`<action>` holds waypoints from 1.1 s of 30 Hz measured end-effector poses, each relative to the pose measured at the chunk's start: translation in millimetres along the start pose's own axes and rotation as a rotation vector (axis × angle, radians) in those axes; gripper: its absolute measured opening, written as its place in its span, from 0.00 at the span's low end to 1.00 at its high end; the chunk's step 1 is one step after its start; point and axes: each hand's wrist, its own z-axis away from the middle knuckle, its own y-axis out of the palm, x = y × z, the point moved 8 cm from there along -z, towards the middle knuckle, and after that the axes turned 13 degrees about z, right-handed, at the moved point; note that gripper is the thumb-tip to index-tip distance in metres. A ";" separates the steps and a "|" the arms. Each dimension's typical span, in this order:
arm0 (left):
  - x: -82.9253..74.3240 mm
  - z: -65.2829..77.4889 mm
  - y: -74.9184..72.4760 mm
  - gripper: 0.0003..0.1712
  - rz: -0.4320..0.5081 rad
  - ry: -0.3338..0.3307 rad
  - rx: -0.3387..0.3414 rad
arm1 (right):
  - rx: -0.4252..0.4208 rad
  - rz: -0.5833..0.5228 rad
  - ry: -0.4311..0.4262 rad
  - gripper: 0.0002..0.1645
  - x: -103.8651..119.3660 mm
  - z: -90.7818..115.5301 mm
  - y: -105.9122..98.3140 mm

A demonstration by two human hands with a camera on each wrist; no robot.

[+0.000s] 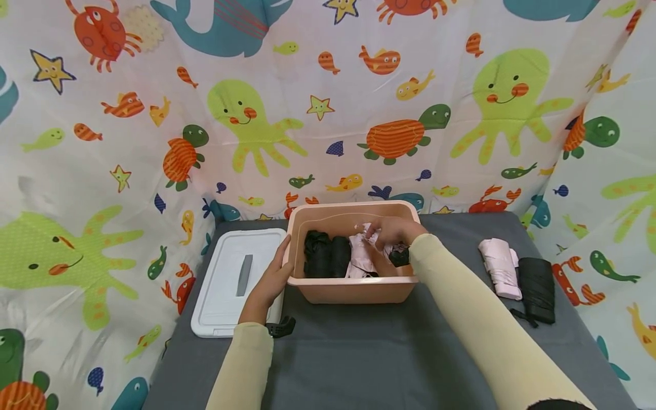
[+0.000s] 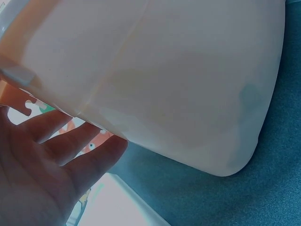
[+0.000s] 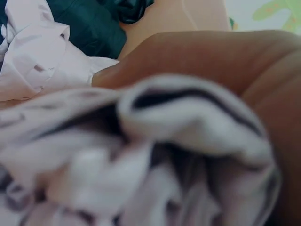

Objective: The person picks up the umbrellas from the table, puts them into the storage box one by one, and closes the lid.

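Observation:
A peach plastic bin (image 1: 353, 293) holds two black rolled bundles (image 1: 328, 256) at its left and pink ones (image 1: 361, 259) beside them; they look like folded umbrellas. Reaching in over the right side, my right hand (image 1: 394, 232) grips a pink folded umbrella (image 3: 197, 122), whose rolled end with a dark inner side fills the right wrist view. My left hand (image 1: 270, 282) rests against the bin's left side. In the left wrist view, its nearly straight fingers (image 2: 96, 160) touch the bin's wall (image 2: 178, 94); the thumb is hidden there.
Left of the bin lies a white lid (image 1: 220, 285) with a grey handle. A pink folded umbrella (image 1: 500, 267) and a black folded umbrella (image 1: 536, 290) lie side by side at the right of the grey table (image 1: 359, 353). A printed curtain (image 1: 318, 68) hangs behind.

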 end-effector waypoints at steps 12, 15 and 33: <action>-1.8 0.2 3.2 0.41 0.017 -0.018 0.006 | 0.010 0.058 0.032 0.29 -4.3 -11.8 11.4; -2.7 0.2 3.3 0.41 0.013 -0.011 0.002 | 0.016 0.032 0.058 0.30 -7.0 -13.8 15.1; 0.7 -1.2 -0.6 0.41 0.017 -0.001 -0.003 | -0.007 0.175 0.075 0.30 -18.7 -32.7 27.5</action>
